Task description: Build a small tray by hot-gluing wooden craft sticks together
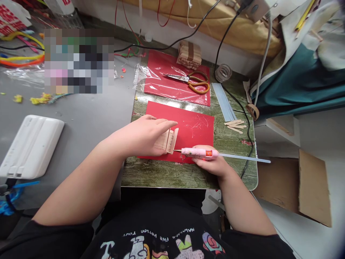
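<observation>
My left hand (147,135) is closed around a small piece built of wooden craft sticks (168,141), its fingers along the far and near sides. Part of that piece is hidden under the hand. In my right hand (212,163) is a pink hot glue gun (198,153) with a pale glue stick (245,157) sticking out of its back end. The gun's metal nozzle points left and meets, or nearly meets, the near right corner of the stick piece. Both are over a red sheet (185,120) with thin glue strings on it.
Scissors (198,81) and a banded bundle of craft sticks (189,55) lie on a plastic-wrapped red pack (159,72). Glue sticks (223,102), loose craft sticks (235,125) and a black cord (237,97) lie at right. A white device (32,145) sits left; a cardboard box (280,183) stands right.
</observation>
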### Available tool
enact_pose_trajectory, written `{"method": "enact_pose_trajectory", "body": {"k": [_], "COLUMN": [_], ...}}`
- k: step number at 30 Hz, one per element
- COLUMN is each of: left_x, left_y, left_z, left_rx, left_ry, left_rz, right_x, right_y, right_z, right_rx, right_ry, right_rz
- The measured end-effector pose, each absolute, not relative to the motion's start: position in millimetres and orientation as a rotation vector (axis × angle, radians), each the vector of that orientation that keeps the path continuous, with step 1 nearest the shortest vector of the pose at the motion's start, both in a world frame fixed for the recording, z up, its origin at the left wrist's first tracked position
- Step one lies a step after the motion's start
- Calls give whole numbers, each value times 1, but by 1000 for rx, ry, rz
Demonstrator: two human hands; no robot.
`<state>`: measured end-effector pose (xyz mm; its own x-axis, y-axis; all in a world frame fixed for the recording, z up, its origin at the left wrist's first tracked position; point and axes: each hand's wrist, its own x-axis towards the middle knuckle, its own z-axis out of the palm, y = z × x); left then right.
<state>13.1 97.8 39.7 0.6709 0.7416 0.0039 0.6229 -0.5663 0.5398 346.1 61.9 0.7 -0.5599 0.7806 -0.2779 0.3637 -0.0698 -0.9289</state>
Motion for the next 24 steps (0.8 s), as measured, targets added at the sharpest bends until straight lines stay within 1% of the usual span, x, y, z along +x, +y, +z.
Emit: {"method": "enact_pose_trajectory", "body": {"k": [5,8,11,15,24], "left_x": [13,12,13,13,22], "left_y": [98,98,98,98,97], "left_z": [38,39,40,42,44], "left_rx": [2390,2385,2394,2420,2484], "left_ry": [1055,1053,1050,1048,1006], "left_rz": [324,322,308,318,414], "right_x": [344,343,341,337,354], "right_y": [62,60,59,61,75], "right_z": [-1,-4,-9,-11,-7], "right_rx": [-1133,-1213,-1298,-1276,-1482], "right_ry": [-1752,-1617,-1352,-1097,-880], "right_rz": [1711,1713,1744,1657,1444]}}
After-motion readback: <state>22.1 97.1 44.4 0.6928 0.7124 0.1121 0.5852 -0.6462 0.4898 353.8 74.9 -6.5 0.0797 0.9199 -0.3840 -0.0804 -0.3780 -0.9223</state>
